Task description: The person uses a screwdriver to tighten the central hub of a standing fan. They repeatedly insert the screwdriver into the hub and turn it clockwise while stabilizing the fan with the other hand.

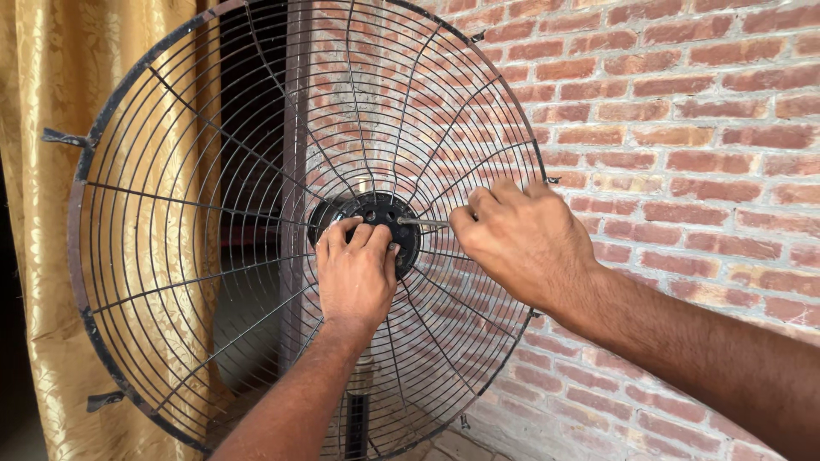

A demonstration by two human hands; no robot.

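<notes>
A large round black wire fan guard (171, 196) stands upright in front of me, mounted on a pole (357, 418). Its black centre hub (384, 213) sits at mid-frame. My left hand (357, 273) presses on the lower left of the hub, fingers curled over its rim. My right hand (525, 239) comes in from the right and grips a thin metal tool, a screwdriver shaft (423, 223), whose tip touches the hub. The tool's handle is hidden inside the fist.
A red brick wall (683, 128) fills the right side behind the guard. A golden patterned curtain (43, 256) hangs at the left. Small metal clips (64, 137) stick out from the guard's rim.
</notes>
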